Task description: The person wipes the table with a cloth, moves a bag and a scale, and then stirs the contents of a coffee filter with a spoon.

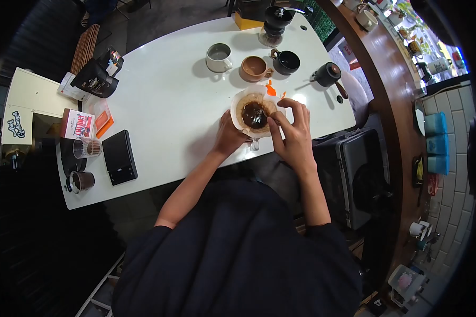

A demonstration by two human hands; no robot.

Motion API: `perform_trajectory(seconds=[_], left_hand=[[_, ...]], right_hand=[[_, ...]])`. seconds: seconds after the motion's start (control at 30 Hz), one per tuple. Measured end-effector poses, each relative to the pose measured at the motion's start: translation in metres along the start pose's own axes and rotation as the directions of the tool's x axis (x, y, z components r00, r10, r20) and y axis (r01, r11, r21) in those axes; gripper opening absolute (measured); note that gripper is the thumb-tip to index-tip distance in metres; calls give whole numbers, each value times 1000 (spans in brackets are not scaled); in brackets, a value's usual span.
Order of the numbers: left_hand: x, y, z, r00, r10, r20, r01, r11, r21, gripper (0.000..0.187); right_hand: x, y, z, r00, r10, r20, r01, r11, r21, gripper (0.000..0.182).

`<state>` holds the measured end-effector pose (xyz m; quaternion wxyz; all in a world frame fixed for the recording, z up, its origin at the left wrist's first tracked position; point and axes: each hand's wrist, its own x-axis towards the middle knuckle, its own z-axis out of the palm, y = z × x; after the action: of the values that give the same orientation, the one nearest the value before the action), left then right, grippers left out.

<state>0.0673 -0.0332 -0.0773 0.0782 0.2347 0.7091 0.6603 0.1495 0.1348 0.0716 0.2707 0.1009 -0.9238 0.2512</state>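
A paper coffee filter (238,103), holding dark wet coffee (255,115), sits in a coffee dripper near the front edge of the white table. My left hand (230,134) is wrapped around the dripper's left side. On the other side, my right hand (293,132) reaches to the filter's rim with fingers pinched close together over the coffee; whatever is between them is too small to make out. Below the filter, a clear glass handle (255,144) points toward me. Most of the dripper's body is hidden by the filter and my left hand.
Beyond the filter stand a grey mug (218,58), a brown cup (254,68), a black cup (286,62) and a hand grinder (274,26). A black pot (328,74) is at right. Leftward lie a black scale (120,157), plastic cups (82,182) and coffee bags (95,78).
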Motion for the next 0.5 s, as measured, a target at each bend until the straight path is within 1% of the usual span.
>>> perform_trajectory(seconds=[0.03,0.07,0.1,0.17,0.2,0.33,0.4,0.5], left_hand=[[1,0,-1,1000,-28,-2,28,1000,-11,59],[1,-1,-1,1000,-15,-12,15,1000,-5,64],[2,1,-2,1000,-8,-10,8,1000,-4,64],[1,2,-4,1000,7,-6,-7,999,32,71],[-1,0,-4,1000,-9,3,9,996,94,76],[0,-1,-5,999,32,41,-38,987,155,79],[1,1,-6,996,-54,76,50,997,54,78],[-1,-1,-6,998,-28,61,22,995,97,75]], right_hand=[[-1,-2,3,1000,-3,-4,3,1000,-4,17],[-3,-4,5,999,37,-1,-37,999,34,17],[-4,-6,7,997,77,4,-77,994,73,17],[-5,-13,6,995,95,-5,-94,993,77,16],[-6,-15,6,992,125,-13,-124,989,84,15],[-11,-25,3,978,208,-4,-206,971,124,15],[-12,-26,1,975,222,-15,-218,966,137,14],[-13,-27,-5,967,252,-28,-243,953,183,14]])
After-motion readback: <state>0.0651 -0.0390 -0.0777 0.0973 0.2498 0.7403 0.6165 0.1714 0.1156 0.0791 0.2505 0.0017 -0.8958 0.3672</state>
